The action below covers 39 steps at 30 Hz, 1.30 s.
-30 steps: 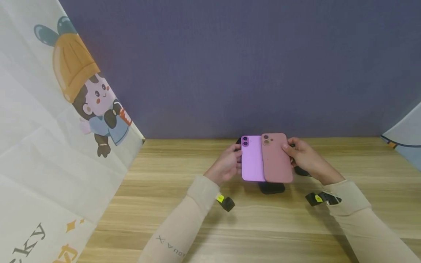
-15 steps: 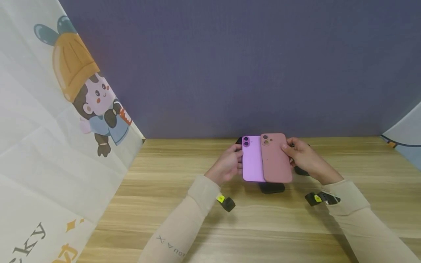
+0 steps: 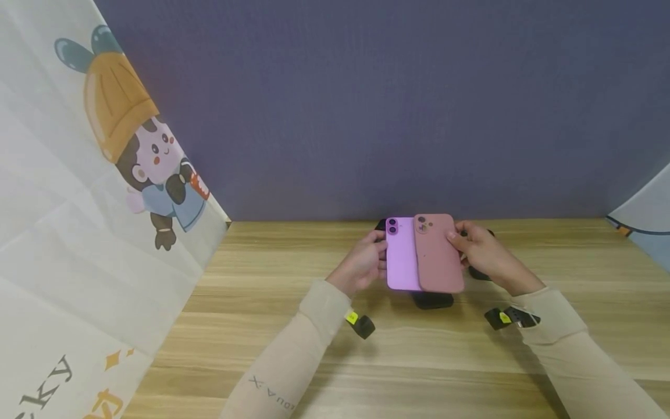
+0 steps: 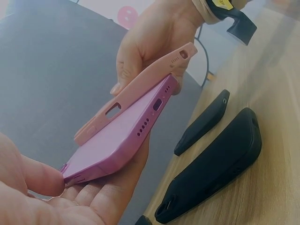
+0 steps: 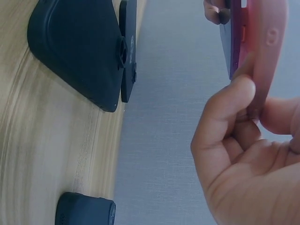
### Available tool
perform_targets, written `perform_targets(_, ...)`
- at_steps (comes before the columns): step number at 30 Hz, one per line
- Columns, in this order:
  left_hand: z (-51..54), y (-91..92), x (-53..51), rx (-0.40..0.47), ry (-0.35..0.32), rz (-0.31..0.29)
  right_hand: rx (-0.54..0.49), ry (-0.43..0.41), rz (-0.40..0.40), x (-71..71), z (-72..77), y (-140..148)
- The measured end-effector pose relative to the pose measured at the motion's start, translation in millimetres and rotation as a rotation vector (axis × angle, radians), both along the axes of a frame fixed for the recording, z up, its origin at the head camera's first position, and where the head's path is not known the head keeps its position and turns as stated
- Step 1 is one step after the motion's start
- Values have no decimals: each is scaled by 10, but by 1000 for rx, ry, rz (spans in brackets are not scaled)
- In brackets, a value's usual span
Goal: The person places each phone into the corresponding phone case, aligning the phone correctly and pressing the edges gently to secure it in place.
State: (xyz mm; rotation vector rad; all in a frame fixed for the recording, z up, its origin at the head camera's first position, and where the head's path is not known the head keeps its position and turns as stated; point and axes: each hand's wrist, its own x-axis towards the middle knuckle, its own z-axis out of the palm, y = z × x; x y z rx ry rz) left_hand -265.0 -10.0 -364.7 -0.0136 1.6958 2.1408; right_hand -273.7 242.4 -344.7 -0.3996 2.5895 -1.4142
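In the head view, the left hand (image 3: 361,262) pinched the purple phone (image 3: 401,256) at nine o'clock and the right hand (image 3: 484,250) pinched the overlapping pink case (image 3: 438,256) at three, above the table (image 3: 429,366). The left wrist view showed two black covers (image 4: 216,164) toward three o'clock from the phone; the right wrist view showed one at ten from the right hand.

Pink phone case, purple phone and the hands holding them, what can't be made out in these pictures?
- Purple phone: head view, right part hidden behind the pink phone case.
- Left hand: head view, fingertips hidden behind the phone.
- Right hand: head view, some fingers hidden behind the case.
- Case again: right wrist view, partly cut off by the top edge.
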Motion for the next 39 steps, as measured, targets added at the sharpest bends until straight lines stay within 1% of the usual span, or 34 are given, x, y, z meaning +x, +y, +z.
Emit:
perform_targets(7,13,14,8,20,1,-1,-17,-1,5,-2,-6,-10)
perform_targets(13,10,18,13,26,-9,-3,-3,-3,-7,8,-21,-23)
perform_targets(28,6,32,28,8,11,-3,-7,-15,10,6,-63,-40)
perform_targets(39,3,38,36,-10,15,-3,-7,-20,23,17,-54,-50)
